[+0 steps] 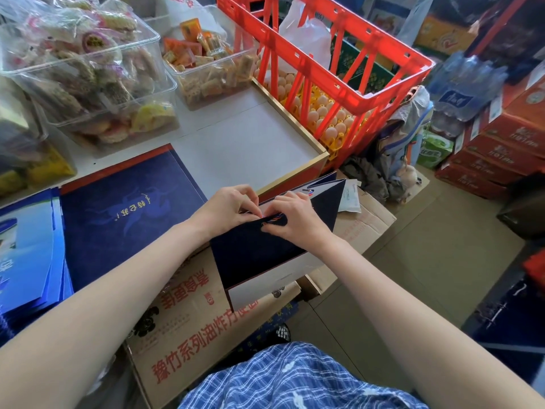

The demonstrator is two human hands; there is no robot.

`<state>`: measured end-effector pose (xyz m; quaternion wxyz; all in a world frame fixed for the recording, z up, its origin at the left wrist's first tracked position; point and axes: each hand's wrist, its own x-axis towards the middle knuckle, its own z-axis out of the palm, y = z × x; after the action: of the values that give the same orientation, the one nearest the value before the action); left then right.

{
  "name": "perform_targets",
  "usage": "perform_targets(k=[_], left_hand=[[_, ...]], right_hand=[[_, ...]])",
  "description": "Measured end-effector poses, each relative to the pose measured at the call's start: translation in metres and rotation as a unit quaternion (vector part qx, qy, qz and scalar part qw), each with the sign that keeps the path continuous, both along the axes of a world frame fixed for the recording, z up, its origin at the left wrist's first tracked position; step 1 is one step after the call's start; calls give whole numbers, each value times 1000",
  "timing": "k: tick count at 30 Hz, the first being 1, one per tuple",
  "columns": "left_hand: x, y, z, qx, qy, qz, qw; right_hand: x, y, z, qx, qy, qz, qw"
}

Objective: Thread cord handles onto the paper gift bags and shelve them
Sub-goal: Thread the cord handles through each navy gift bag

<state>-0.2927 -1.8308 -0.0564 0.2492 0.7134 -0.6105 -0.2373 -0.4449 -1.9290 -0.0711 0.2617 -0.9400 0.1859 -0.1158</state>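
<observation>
Both hands meet at the top edge of 1 dark navy folded paper gift bag [259,249], which lies tilted across the printed brown corrugated cardboard box [188,320] in the near centre of the scene. The left hand [227,209] has its fingers curled and pinching at the bag's rim, and the right hand [295,219] pinches the same rim just beside it, where a short length of striped red, white and blue twisted cord [272,219] shows between the fingertips. The step in hand appears to be feeding the cord end through a hole in the rim; the hole itself is hidden. To do it well, 1 hand should pin the stiff paper flat while the other guides the cord tip straight, since a frayed end would likely snag. The bag's surface looks matte and creased along sharp gusset folds, with a pale inner face exposed at its near end. A stack of flat navy bags with gold lettering [129,214] rests to the left on the pale counter [244,143]. Far right stands an orange plastic lattice crate [339,72] with eggs behind it.
</observation>
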Motion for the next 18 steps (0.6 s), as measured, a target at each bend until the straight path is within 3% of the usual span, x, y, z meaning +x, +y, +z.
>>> perform_targets(k=[11, 18], left_hand=[[8, -2, -8, 19, 78, 20, 997], [22, -6, 1, 51, 45, 21, 997]], right_hand=[[-6, -1, 3, -1, -5, 10, 1000], [-6, 8, -8, 15, -22, -45, 999]])
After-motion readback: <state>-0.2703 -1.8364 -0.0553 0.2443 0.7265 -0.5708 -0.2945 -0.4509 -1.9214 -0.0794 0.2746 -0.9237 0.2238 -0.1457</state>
